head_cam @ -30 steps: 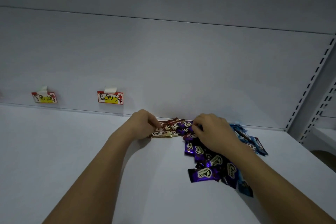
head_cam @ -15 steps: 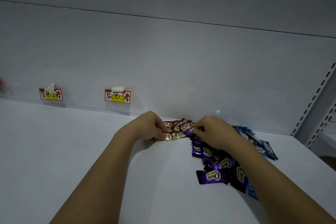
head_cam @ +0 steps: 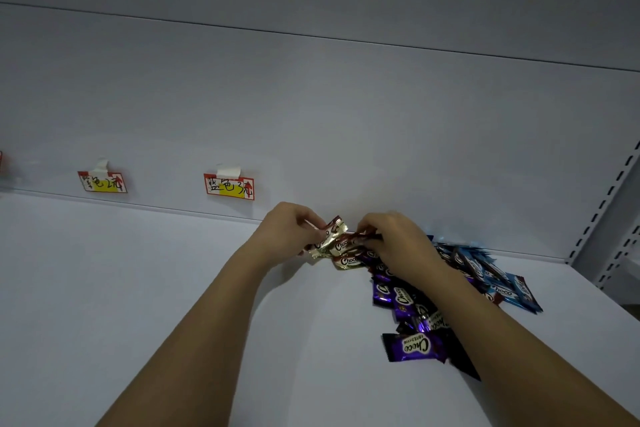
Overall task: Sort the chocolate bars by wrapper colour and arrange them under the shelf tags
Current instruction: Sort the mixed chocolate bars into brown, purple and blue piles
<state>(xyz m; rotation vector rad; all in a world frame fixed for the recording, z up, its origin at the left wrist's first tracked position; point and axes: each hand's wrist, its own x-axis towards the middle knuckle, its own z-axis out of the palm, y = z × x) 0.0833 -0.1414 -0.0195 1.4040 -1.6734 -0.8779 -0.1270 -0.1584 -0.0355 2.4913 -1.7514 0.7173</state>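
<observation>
Barely started tbh. Both hands, left hand and right hand, had fingers clamped on gold-brown bars. Purple bars, blue bars heaped far right; nothing under shelf tags.

White shelf, purple bars, blue bars, gold bars

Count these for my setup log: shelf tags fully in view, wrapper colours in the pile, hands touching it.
Shelf tags: 2
Wrapper colours: 3, gold-brown bars, purple bars, blue bars
Hands: 2, left hand, right hand
Total: 7
</observation>
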